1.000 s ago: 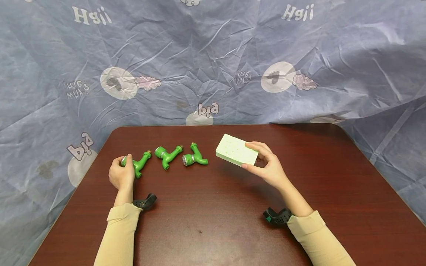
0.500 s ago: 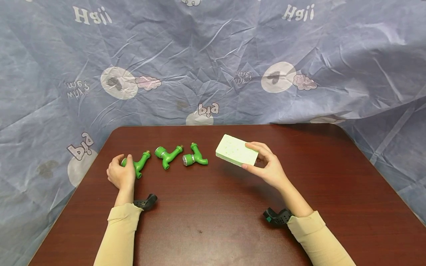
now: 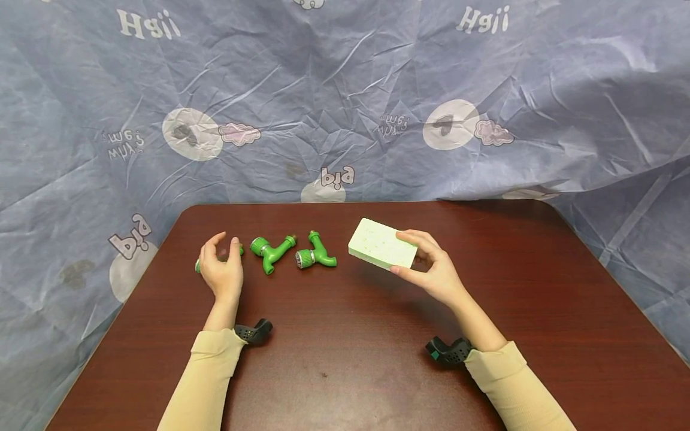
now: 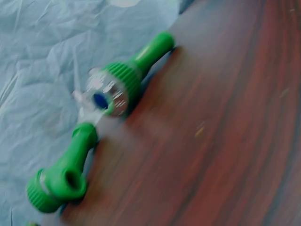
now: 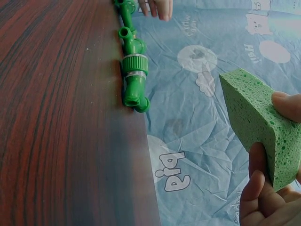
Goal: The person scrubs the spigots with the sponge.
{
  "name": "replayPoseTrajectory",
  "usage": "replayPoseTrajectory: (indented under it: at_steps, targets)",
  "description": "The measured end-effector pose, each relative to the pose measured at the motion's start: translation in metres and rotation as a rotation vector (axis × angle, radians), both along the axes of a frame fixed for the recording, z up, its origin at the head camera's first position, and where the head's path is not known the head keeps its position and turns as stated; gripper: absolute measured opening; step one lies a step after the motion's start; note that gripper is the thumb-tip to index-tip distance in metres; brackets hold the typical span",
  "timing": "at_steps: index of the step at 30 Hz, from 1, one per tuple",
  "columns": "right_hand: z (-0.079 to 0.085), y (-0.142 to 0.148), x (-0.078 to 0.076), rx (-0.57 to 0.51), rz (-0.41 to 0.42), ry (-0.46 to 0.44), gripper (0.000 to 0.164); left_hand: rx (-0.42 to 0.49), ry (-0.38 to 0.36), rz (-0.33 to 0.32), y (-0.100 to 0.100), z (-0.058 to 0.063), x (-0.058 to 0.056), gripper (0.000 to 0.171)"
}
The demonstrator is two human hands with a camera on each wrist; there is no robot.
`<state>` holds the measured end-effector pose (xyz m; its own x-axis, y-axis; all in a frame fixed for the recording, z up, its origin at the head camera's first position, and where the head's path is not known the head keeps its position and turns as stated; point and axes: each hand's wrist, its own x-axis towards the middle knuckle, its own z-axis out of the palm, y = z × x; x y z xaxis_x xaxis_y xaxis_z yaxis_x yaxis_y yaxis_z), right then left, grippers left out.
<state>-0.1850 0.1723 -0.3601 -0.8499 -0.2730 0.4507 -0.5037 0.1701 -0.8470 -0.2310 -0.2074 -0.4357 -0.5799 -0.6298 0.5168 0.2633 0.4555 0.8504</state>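
In the head view, the green sponge [image 3: 380,242] is held up over the table [image 3: 323,335] by the right hand [image 3: 436,272], right of the right tap [image 3: 318,254] and middle tap [image 3: 271,254]; its long side is slanted, its free end turned toward them. The left tap [image 3: 197,266] is partly hidden by the nearby left hand [image 3: 222,275], whose fingers are loosely bent, with nothing seen gripped. In the left wrist view, two blurred taps are shown. In the right wrist view, the sponge is pinched by thumb and fingers.
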Motion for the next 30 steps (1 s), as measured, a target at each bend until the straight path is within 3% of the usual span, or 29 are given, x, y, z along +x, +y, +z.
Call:
replayPoseTrajectory:
  at_steps: [3, 6, 11, 18, 30]
  targets:
    - [0.0, 0.0, 0.0, 0.004, 0.0, 0.003, 0.058, 0.031, -0.016, -0.109, 0.012, -0.001, 0.001, 0.035]
    - [0.001, -0.001, 0.001, 0.014, -0.001, 0.003, 0.058, -0.003, -0.098, -0.172, 0.021, -0.004, 0.001, 0.045]
    - [0.001, -0.001, 0.002, 0.03, -0.006, 0.003, 0.058, -0.137, -0.293, -0.218, 0.027, -0.01, 0.001, 0.068]
    - [0.001, -0.001, 0.001, 0.036, -0.007, 0.004, 0.058, -0.196, -0.536, -0.254, 0.025, -0.016, 0.001, 0.086]
    - [0.001, -0.003, 0.001, 0.038, 0.003, -0.017, 0.058, -0.305, -0.604, -0.311, 0.015, -0.02, -0.002, 0.1]
